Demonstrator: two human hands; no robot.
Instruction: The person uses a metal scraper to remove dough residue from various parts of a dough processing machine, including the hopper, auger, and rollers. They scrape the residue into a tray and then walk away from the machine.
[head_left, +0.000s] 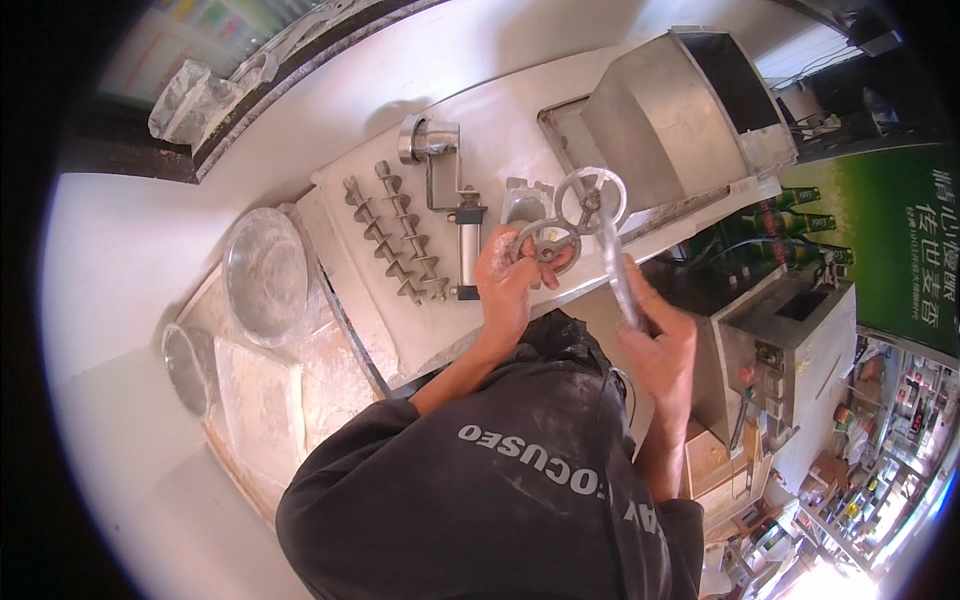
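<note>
My left hand (514, 274) grips a grey metal casting of joined rings with spoked hubs (551, 250), its fingers through the lower ring. My right hand (660, 334) holds a flat metal piece (616, 274) seen nearly edge-on, possibly a ring; its upper end overlaps the casting's upper ring, and whether they touch is unclear. Behind my left hand, a metal block with a round opening (527, 202) lies on the white table. Left of it are a metal bracket with a roller (469, 244), a short metal cylinder (427, 140) and two metal auger screws (409, 229), side by side.
A large stainless steel hopper housing (652, 112) stands at the table's upper right. Two round metal bowls, one large (266, 276) and one smaller (187, 367), are at the left beside a floury board (259, 397). Right of me stands a metal machine (787, 337).
</note>
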